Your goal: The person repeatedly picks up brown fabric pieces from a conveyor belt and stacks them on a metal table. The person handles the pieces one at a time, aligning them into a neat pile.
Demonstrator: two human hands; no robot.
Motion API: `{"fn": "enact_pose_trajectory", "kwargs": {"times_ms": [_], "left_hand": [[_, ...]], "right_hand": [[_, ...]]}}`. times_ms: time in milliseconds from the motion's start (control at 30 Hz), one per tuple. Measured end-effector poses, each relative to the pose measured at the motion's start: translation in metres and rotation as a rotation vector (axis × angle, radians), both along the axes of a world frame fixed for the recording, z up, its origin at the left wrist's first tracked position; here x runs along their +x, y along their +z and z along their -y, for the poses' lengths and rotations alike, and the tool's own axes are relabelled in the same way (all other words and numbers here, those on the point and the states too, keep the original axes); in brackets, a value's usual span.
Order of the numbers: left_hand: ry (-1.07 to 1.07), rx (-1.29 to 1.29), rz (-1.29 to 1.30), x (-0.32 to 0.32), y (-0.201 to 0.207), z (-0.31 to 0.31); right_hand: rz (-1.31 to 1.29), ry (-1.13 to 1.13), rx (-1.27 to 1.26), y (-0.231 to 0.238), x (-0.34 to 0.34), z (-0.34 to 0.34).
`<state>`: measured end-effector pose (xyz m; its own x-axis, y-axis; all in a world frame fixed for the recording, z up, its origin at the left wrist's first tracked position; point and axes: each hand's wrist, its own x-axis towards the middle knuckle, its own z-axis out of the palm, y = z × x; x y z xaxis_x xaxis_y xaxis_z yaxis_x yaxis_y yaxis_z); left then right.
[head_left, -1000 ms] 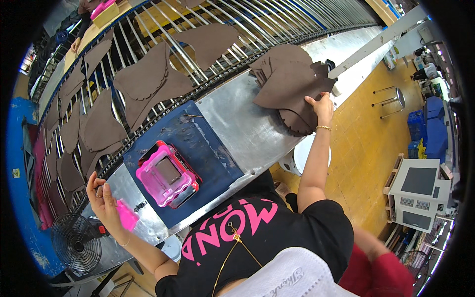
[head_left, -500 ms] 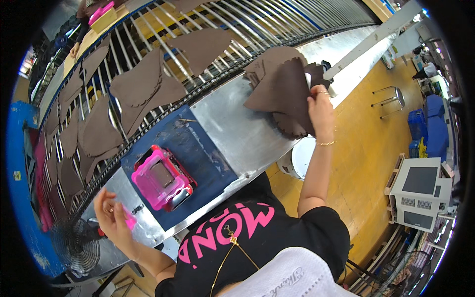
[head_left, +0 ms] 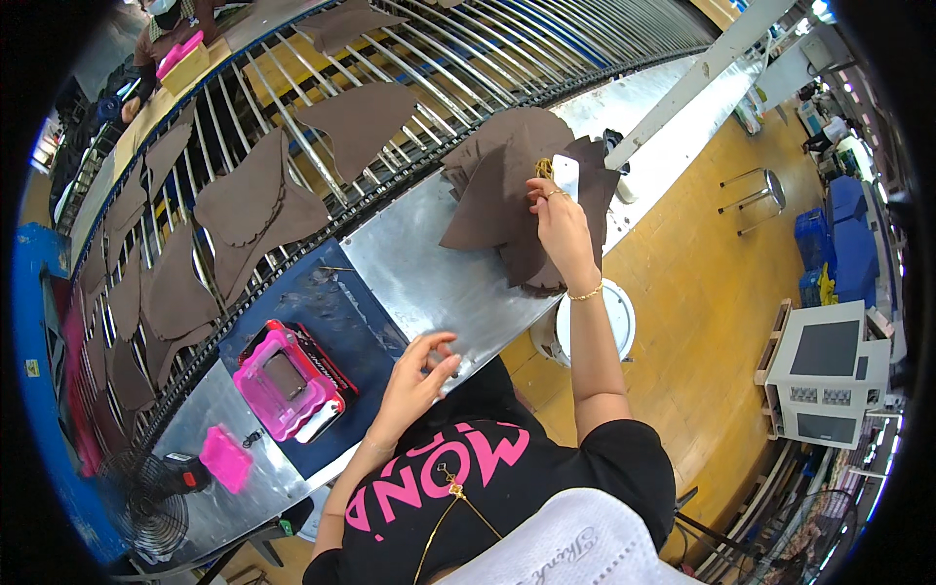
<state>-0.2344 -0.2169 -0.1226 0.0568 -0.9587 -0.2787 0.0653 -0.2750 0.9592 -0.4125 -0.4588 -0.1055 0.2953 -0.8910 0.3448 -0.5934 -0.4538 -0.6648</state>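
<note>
My right hand (head_left: 565,232) is over a stack of dark brown scallop-edged cut pieces (head_left: 483,210) on the metal table. Its fingers are curled in beside a white tag (head_left: 565,177) and a small bundle of yellow strings (head_left: 544,168); what they grip is hidden. My left hand (head_left: 414,385) is raised over the table's near edge, empty, its fingers bent and apart. Left of it a pink frame-shaped tray (head_left: 261,398) rests tilted on a red-and-black device on the dark blue mat (head_left: 341,292). A bright pink pad (head_left: 227,458) lies further left.
A roller conveyor (head_left: 283,88) carries several brown pieces along the far side. A slanted metal post (head_left: 682,93) rises at the right end of the table. A white-lidded bucket (head_left: 609,317) stands below the edge. A small fan (head_left: 146,512) is at lower left. A person is across the conveyor.
My left hand has moved right, from beside the pink pad to the table's front edge. My right hand has shifted inward over the stack, and the tag and yellow strings now show.
</note>
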Motion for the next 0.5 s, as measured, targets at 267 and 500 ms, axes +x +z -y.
{"fn": "enact_pose_trajectory", "kwargs": {"times_ms": [267,500], "left_hand": [[0.0,-0.246,0.305,-0.045,-0.005,0.068],[-0.076,-0.168,-0.141,-0.055,-0.043,0.099]], "right_hand": [[-0.16,-0.042,0.008,-0.015,0.014,0.021],[0.072,-0.014,0.274,-0.005,0.011,0.021]]}}
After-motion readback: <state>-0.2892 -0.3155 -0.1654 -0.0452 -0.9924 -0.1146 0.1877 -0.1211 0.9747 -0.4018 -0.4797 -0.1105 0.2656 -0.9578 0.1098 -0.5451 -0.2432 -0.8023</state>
